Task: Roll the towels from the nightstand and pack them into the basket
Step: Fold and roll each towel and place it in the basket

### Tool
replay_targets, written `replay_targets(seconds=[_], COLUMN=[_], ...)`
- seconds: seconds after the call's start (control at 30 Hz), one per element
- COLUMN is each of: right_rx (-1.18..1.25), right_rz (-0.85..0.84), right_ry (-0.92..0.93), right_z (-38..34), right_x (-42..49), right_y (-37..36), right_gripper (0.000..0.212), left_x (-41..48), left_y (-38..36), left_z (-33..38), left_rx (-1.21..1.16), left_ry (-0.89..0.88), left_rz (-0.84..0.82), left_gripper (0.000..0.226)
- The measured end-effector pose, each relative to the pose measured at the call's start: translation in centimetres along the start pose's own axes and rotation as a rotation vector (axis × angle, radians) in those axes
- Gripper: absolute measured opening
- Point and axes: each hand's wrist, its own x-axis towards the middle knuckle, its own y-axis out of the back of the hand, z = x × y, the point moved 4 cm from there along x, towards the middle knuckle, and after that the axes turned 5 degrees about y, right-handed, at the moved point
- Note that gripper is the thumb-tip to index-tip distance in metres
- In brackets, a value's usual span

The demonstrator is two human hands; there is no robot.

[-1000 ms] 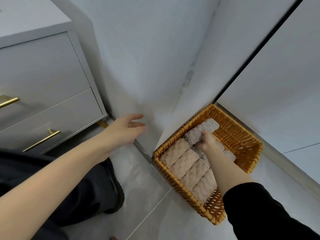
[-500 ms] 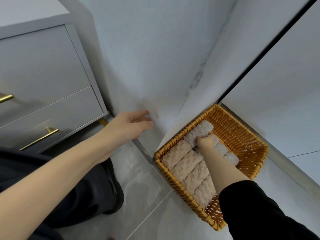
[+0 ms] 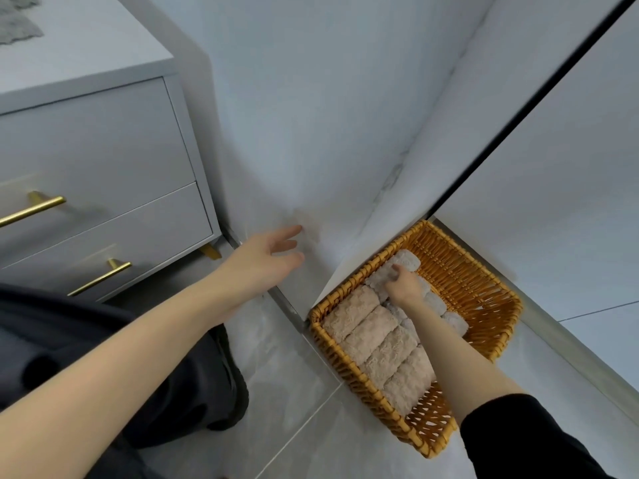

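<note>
Nightstand [image 3: 103, 133] is standing at the far left, and a flat towel [image 3: 19, 27] is lying on its top at the frame's corner, up and to the left of both hands. The left hand [image 3: 266, 252] is hovering between nightstand and basket, close to the wall [image 3: 311, 133]. Its fingers [image 3: 290, 231] are spread apart and holding nothing, and it is the nearer hand to that towel. The basket [image 3: 484, 299] is sitting on the floor at the right. Beige rolls [image 3: 377, 344] are lying side by side along its left wall, their long axes crossing the basket's width. The right hand [image 3: 404, 286] is reaching into the far end, with its fingers curling onto a grey roll [image 3: 403, 262] that is lying parallel to the beige ones. Seating that roll looks like the step in hand. The next towel is waiting back left, on the left hand's side.
</note>
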Motion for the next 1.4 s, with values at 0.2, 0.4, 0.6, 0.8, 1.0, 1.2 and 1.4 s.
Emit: replay_targets(seconds=[0.2, 0.4, 0.6, 0.8, 1.0, 1.2, 1.4], right_rx=[-0.053, -0.062, -0.103, -0.136, -0.098, 0.0, 0.001], right_rz=[-0.075, -0.217, -0.282, -0.148, -0.05, 0.023, 0.008], right_ry=[0.241, 0.469, 0.667, 0.823, 0.95, 1.04, 1.086], right_z=[-3.6, -9.6, -17.8, -26.5, -35.7, -44.3, -51.6], right_x=[-6.6, -15.2, -22.3, -24.9, -25.9, -26.5, -26.4], right_y=[2.9, 4.5, 4.5, 5.5, 6.0, 5.7, 3.0], right_gripper=[0.035, 0.027, 0.024, 0.022, 0.022, 0.023, 0.026], left_x=[-1.5, -4.3, -8.0, -11.7, -15.9, -19.6, -21.3], left_y=[0.9, 2.4, 5.5, 12.0, 20.9, 29.2, 35.8], left_z=[1.0, 2.8, 4.8, 5.9, 6.9, 6.4, 4.0], left_rx=[-0.007, -0.1, -0.213, -0.299, -0.316, -0.331, -0.324], left_ry=[-0.039, -0.123, -0.213, -0.308, -0.41, -0.437, -0.402], left_rz=[0.037, 0.053, 0.092, 0.2, 0.374, 0.541, 0.695], left_gripper=[0.054, 0.048, 0.046, 0.042, 0.039, 0.034, 0.029])
